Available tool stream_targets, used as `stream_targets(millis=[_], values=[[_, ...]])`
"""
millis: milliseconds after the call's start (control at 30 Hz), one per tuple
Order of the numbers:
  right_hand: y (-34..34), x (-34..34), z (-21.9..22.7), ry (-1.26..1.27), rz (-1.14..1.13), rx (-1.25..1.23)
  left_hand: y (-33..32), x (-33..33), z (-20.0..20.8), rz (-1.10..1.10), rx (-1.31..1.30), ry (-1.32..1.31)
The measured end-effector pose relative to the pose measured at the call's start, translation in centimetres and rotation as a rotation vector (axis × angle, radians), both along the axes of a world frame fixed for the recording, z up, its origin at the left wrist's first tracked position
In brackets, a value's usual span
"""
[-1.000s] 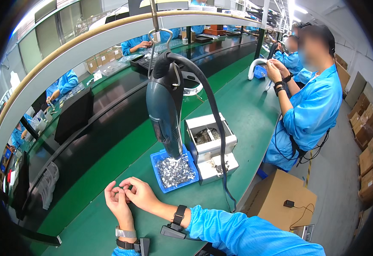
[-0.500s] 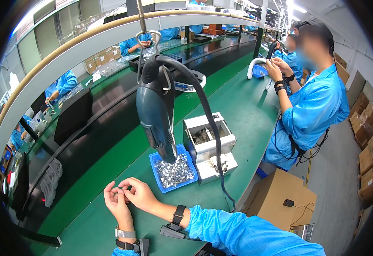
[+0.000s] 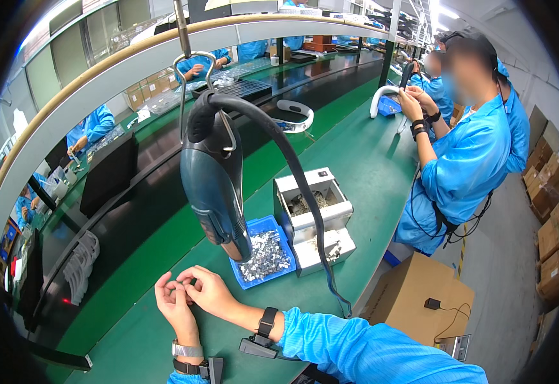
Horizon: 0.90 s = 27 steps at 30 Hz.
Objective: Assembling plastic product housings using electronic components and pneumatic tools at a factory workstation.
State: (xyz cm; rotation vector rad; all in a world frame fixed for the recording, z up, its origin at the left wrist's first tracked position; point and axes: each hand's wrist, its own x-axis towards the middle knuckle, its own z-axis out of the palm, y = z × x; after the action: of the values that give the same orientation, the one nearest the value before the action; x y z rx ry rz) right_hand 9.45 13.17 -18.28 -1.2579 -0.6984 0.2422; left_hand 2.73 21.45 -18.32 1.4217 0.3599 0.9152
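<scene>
Small metal part [image 3: 178, 289], seemingly, pinched between both hands, left [image 3: 172, 306] and right [image 3: 207, 292], together above green bench [image 3: 356, 160].

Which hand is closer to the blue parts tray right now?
Right. The right hand sits just left of the blue tray, apart from it. The left hand is farther left, fingertips meeting the right hand.

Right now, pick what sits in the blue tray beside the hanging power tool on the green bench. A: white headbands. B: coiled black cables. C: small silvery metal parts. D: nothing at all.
C: the blue tray is heaped with small silvery metal parts, just below the tip of the hanging power tool and left of the white box.
</scene>
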Motion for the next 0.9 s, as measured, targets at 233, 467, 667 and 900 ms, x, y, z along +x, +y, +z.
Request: stream_targets(millis=[233, 467, 667, 900], values=[[0.0, -0.1, 0.2, 0.0, -0.009, -0.019, 0.1, -0.1, 0.0, -0.003, 0.004, 0.002], [0.0, -0.1, 0.2, 0.012, -0.021, -0.024, 0.3, -0.1, 0.0, -0.02, 0.004, 0.001], [-0.3, 0.3, -0.1, 0.005, -0.031, -0.022, -0.5, 0.3, 0.2, -0.025, -0.018, 0.001], [1.3, -0.7, -0.5, -0.084, -0.052, -0.023, 1.6, -1.2, -0.8, 0.006, -0.002, 0.013]])
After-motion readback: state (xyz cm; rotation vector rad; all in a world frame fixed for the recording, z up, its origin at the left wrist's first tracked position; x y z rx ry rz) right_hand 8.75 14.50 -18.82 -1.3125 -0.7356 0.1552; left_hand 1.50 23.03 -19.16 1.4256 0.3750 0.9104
